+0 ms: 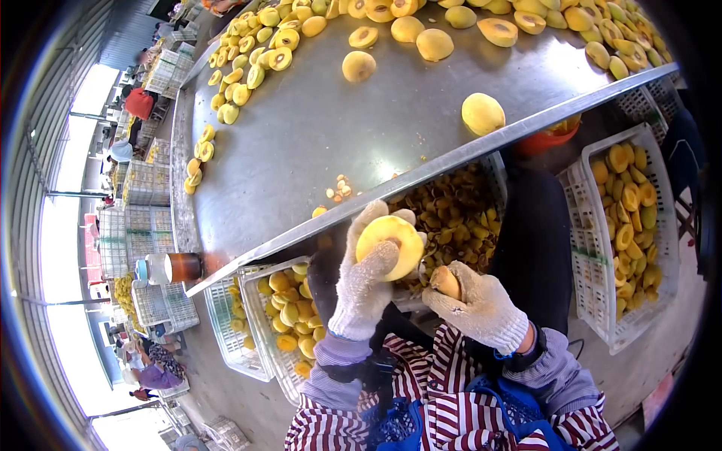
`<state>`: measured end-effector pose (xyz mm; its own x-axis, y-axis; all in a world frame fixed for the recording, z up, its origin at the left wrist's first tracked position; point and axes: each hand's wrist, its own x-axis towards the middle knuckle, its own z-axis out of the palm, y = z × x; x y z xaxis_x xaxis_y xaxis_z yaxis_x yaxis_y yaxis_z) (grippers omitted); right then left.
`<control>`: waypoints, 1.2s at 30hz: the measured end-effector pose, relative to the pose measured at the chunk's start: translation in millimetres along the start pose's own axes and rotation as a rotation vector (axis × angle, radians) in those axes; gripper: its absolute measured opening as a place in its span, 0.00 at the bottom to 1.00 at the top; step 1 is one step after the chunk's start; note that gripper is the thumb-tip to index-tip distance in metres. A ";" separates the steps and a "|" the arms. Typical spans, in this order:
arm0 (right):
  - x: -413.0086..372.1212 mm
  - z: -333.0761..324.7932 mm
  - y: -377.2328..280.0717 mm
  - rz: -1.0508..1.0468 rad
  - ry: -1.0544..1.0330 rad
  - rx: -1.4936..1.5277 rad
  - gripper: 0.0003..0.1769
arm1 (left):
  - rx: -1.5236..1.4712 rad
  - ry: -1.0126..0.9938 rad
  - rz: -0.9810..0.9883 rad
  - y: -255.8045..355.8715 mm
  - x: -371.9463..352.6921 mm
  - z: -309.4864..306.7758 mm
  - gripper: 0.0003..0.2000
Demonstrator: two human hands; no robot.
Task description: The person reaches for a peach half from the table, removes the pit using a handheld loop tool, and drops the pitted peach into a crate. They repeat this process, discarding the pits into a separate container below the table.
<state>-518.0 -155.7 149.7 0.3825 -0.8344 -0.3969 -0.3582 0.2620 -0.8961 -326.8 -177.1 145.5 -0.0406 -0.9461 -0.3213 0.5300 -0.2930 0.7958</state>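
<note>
Far to the left of the left hand, a brown jar with a white lid (174,267) sits at the corner of the shiny steel counter (301,128). Between that jar and the left hand, below the counter's rim, stand white plastic crates of yellow fruit pieces (289,323).

The left hand (366,279), in a white knit glove, grasps a round yellow fruit (391,242). The fingers curl behind it and the thumb lies across its front. The fruit sits at the top of this hand, just under the counter's rim.

Just to the right, the right hand (481,308), also gloved, is clenched around a small brown rounded object (445,282). This pokes out at the thumb side, very near the lower right edge of the round yellow fruit. Whether the two touch cannot be told.

Behind both hands is a white crate of brownish-yellow scraps (451,214). Above the right hand, a whole pale yellow fruit (483,113) rests at the counter's rim. Further up lie heaps of halved yellow fruit (271,37).

To the right of the right hand are an orange bucket (547,139) and a white crate of yellow fruit halves (628,218).
</note>
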 end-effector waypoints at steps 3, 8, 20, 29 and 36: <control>-1.7 0.9 2.5 -0.011 -0.007 0.041 0.26 | -0.004 0.025 -0.024 -9.4 -7.0 16.4 0.40; -1.1 -2.2 7.5 -0.020 0.010 -0.007 0.28 | 0.087 -0.029 0.058 -19.8 -14.3 34.2 0.34; -4.1 -2.6 16.0 -0.082 -0.081 0.100 0.26 | 0.523 0.038 0.227 -21.2 -23.0 50.7 0.22; -4.3 -24.0 0.5 0.287 -0.400 0.643 0.20 | 0.761 -0.011 0.274 -10.8 -15.0 57.9 0.15; 2.0 -24.0 31.2 0.397 -0.696 1.099 0.16 | 1.152 -0.118 0.705 -12.9 2.2 61.2 0.23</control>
<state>-548.9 -160.8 125.7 0.8774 -0.2834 -0.3872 0.1892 0.9459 -0.2637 -385.5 -183.8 166.0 -0.1598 -0.9308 0.3286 -0.5337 0.3616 0.7645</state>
